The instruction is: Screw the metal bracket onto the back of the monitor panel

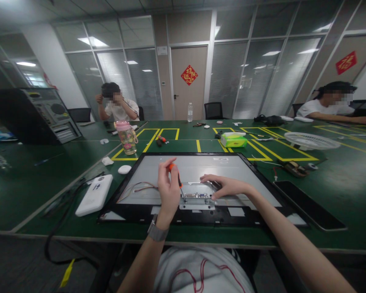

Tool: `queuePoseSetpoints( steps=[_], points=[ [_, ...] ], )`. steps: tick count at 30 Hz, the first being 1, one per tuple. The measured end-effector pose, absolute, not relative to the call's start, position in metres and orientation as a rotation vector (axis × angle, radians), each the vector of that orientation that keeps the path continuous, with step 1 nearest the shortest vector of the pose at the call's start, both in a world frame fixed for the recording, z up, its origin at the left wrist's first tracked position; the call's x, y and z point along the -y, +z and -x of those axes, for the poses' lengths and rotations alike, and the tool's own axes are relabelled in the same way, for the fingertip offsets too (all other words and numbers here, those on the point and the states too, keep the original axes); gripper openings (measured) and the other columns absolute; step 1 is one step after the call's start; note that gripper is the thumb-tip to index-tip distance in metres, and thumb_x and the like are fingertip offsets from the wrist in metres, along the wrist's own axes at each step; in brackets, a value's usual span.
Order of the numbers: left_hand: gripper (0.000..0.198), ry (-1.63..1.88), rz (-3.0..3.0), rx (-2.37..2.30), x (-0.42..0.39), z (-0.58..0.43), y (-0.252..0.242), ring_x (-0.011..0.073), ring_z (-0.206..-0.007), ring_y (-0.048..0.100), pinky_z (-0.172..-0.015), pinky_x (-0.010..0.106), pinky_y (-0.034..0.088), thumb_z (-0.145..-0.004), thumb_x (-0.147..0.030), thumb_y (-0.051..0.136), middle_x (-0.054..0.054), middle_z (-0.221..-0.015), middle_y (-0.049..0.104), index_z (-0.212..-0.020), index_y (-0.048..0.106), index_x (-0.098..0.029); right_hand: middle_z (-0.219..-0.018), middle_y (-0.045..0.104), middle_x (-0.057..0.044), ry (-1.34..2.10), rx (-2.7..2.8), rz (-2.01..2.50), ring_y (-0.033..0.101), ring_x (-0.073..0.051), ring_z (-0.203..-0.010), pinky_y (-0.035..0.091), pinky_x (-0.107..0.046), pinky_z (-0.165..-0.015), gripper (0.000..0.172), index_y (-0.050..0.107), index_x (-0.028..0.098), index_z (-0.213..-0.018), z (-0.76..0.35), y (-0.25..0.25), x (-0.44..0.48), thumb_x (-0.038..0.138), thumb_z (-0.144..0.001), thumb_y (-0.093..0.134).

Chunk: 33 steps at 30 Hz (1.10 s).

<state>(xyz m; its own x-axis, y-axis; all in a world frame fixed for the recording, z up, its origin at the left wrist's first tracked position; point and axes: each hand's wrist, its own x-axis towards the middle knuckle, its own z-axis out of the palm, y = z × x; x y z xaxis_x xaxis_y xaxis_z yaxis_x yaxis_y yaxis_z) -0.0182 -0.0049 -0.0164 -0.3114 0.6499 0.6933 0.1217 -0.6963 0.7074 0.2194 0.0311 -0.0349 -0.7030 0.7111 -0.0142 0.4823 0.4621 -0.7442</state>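
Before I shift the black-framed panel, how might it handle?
The panel looks broad and thin, so may flex if lifted by one edge. Thin wires lie across its left side and could snag. Its smooth-looking grey back may be slippery.

This place is looking like an office serving as an electronics workshop: glass partitions (143,81) and a chair (213,110) are standing beyond the far edge of the counter (355,183), while a computer tower (36,116) and, along the near edge, a display panel (192,169) are occupying it.
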Motion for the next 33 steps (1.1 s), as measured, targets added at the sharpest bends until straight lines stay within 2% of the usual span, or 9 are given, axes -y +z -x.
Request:
queuePoseSetpoints(
  steps=[5,7,10,13,17,20,27,30,33],
  points=[
    [0.03,2.005,-1.516,-0.926,0.0062,0.0181,-0.0159,0.0164,-0.088,0.061,-0.081,0.028,0.046,-0.097,-0.035,0.038,0.006,-0.092,0.067,-0.102,0.062,-0.018,-0.147,0.041,-0.008,1.072,2.425,1.032,0.032,-0.03,-0.138,0.021,-0.044,-0.116,0.075,0.053,0.026,-0.133,-0.2199,-0.0352,-0.0312,0.06,-0.069,0.073],
    [0.028,2.001,-1.579,-0.92,0.0058,0.0183,-0.0153,0.0174,-0.093,0.061,-0.085,0.03,0.046,-0.096,-0.036,0.042,0.007,-0.097,0.067,-0.099,0.064,-0.019,-0.147,0.041,-0.008,1.071,2.429,1.027,0.032,-0.029,-0.138,0.021,-0.044,-0.116,0.075,0.052,0.025,-0.133,-0.22,-0.0353,-0.0313,0.061,-0.07,0.072],
    [0.019,2.071,-1.701,-0.924,0.0045,0.019,-0.0159,0.0189,-0.099,0.057,-0.088,0.031,0.045,-0.086,-0.037,0.06,0.007,-0.101,0.06,-0.092,0.069,-0.021,-0.146,0.043,-0.008,1.063,2.433,1.018,0.033,-0.029,-0.138,0.021,-0.043,-0.116,0.075,0.053,0.026,-0.133,-0.2201,-0.0357,-0.0316,0.061,-0.07,0.072],
    [0.015,2.129,-1.717,-0.962,0.0043,0.0198,-0.0174,0.0172,-0.092,0.055,-0.083,0.028,0.045,-0.081,-0.034,0.067,0.005,-0.093,0.055,-0.087,0.071,-0.021,-0.145,0.044,-0.008,1.056,2.432,1.005,0.034,-0.028,-0.137,0.023,-0.042,-0.115,0.075,0.053,0.025,-0.132,-0.2201,-0.0362,-0.0319,0.061,-0.07,0.072],
    [0.023,2.054,-1.63,-0.941,0.0073,0.0198,-0.017,0.0158,-0.087,0.06,-0.078,0.027,0.047,-0.093,-0.034,0.05,0.006,-0.091,0.063,-0.095,0.067,-0.019,-0.145,0.043,-0.009,1.065,2.432,0.989,0.035,-0.028,-0.136,0.023,-0.041,-0.115,0.074,0.053,0.023,-0.132,-0.22,-0.0363,-0.0321,0.059,-0.07,0.073],
    [0.03,1.996,-1.557,-0.915,0.0096,0.0191,-0.0161,0.0154,-0.083,0.064,-0.075,0.026,0.048,-0.096,-0.036,0.042,0.006,-0.089,0.069,-0.102,0.065,-0.018,-0.145,0.044,-0.009,1.065,2.433,0.989,0.035,-0.028,-0.136,0.023,-0.041,-0.115,0.072,0.053,0.023,-0.131,-0.2198,-0.0355,-0.0318,0.057,-0.071,0.073],
    [0.03,1.902,-1.551,-0.772,0.0074,0.0169,-0.0195,0.0181,-0.1,0.065,-0.089,0.031,0.049,-0.096,-0.035,0.043,0.009,-0.107,0.069,-0.113,0.063,-0.02,-0.146,0.042,-0.009,1.072,2.423,1.009,0.033,-0.028,-0.137,0.022,-0.04,-0.116,0.074,0.053,0.022,-0.132,-0.2199,-0.0345,-0.031,0.057,-0.071,0.073],
    [0.028,1.887,-1.632,-0.791,0.0057,0.0169,-0.0196,0.0174,-0.098,0.063,-0.088,0.03,0.048,-0.093,-0.031,0.05,0.009,-0.108,0.065,-0.116,0.062,-0.02,-0.146,0.042,-0.009,1.064,2.431,1.001,0.033,-0.028,-0.137,0.022,-0.041,-0.116,0.073,0.052,0.023,-0.133,-0.2203,-0.0361,-0.0321,0.057,-0.071,0.073],
    [0.023,1.966,-1.761,-0.904,0.0048,0.0178,-0.0175,0.015,-0.089,0.058,-0.083,0.027,0.047,-0.086,-0.025,0.061,0.006,-0.099,0.059,-0.108,0.065,-0.02,-0.145,0.043,-0.01,1.064,2.433,0.993,0.034,-0.028,-0.137,0.023,-0.041,-0.115,0.074,0.052,0.022,-0.133,-0.2206,-0.038,-0.0334,0.057,-0.071,0.073]
  ],
)
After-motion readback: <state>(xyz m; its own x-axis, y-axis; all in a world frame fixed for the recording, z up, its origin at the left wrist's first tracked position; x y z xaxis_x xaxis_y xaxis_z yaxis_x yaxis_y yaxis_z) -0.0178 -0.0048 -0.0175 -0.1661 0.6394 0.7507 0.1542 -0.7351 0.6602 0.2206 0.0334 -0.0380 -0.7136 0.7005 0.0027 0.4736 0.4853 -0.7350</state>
